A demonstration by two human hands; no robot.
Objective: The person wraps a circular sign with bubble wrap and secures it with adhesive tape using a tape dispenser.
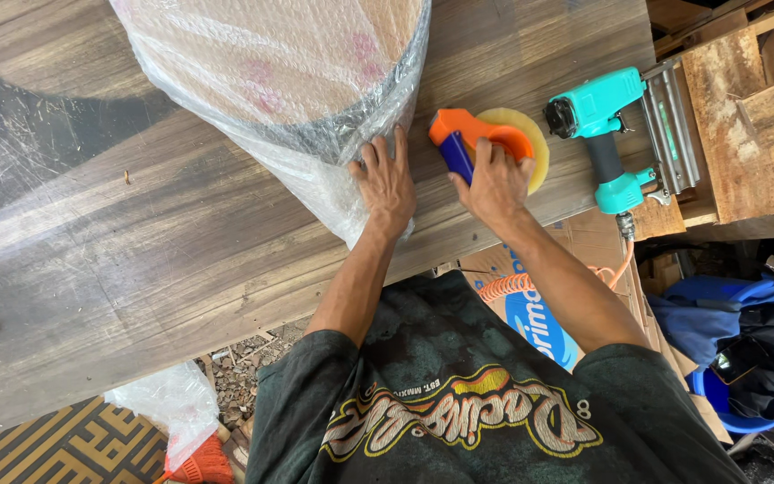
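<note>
A large object wrapped in clear bubble wrap (288,81) lies on the dark wooden table (136,233). My left hand (387,179) presses flat on the loose lower edge of the wrap, fingers spread. Just to its right, my right hand (494,184) grips an orange and blue tape dispenser (468,139) that carries a yellowish roll of tape (530,143). The dispenser rests on the table next to the wrapped object.
A teal pneumatic nail gun (615,134) lies on the table's right end, with an orange coiled hose (517,287) below. Wooden pallet pieces (745,116) sit at the right. A blue tub with cloth (754,358) and a cardboard box (530,314) stand on the floor.
</note>
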